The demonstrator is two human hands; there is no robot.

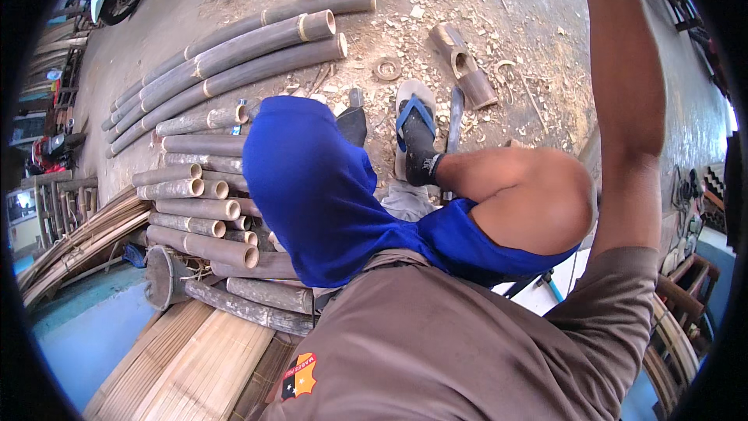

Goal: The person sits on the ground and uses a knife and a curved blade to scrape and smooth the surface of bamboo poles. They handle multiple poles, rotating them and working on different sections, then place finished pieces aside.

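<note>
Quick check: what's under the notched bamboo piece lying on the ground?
Around the notched bamboo piece, the ground is strewn with pale chips. Whatever lies directly beneath cannot be seen; the piece itself covers it.

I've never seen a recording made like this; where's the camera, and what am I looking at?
There is no machine here, just a person. The one picture comes from the left of two fisheye cameras worn on the head, looking down, so straight edges bend. Below are the person's brown shirt and blue shorts. The bare right arm extends past the top edge; neither of the hands shows, so what they hold is unknown. On the ground lie long grey-brown bamboo poles, a pile of shorter cut bamboo tubes, and a brown bamboo piece with a carved opening among pale wood chips.
</note>
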